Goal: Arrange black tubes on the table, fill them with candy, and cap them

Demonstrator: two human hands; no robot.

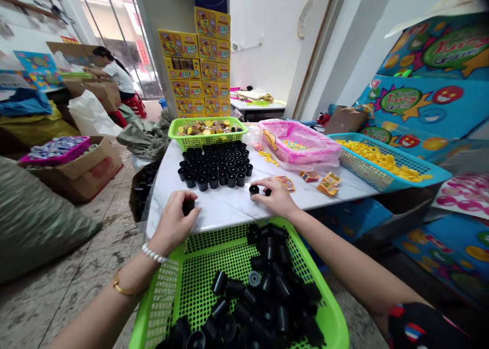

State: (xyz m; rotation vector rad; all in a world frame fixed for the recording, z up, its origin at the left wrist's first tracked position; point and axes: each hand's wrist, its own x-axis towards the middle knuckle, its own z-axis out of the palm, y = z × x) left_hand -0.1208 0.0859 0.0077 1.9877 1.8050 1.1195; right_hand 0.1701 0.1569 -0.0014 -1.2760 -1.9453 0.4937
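Note:
My left hand [173, 221] is curled round a small black plastic cap [187, 206] at the near edge of the white marble table [225, 206]. My right hand [275, 196] rests on the table with its fingers pinched on two more black caps [254, 190]. Just beyond both hands stands a block of upright black caps [216, 165] in tidy rows. Below my arms a green mesh basket [198, 277] holds a loose heap of black caps [263, 298].
On the table stand a green basket of yellow pieces [208, 130], a pink tray [298, 145] and a blue basket of yellow rings [385, 160]. Small packets [324, 183] lie near my right hand. Stacked yellow cartons [198, 63] rise behind. A person [112, 74] works at far left.

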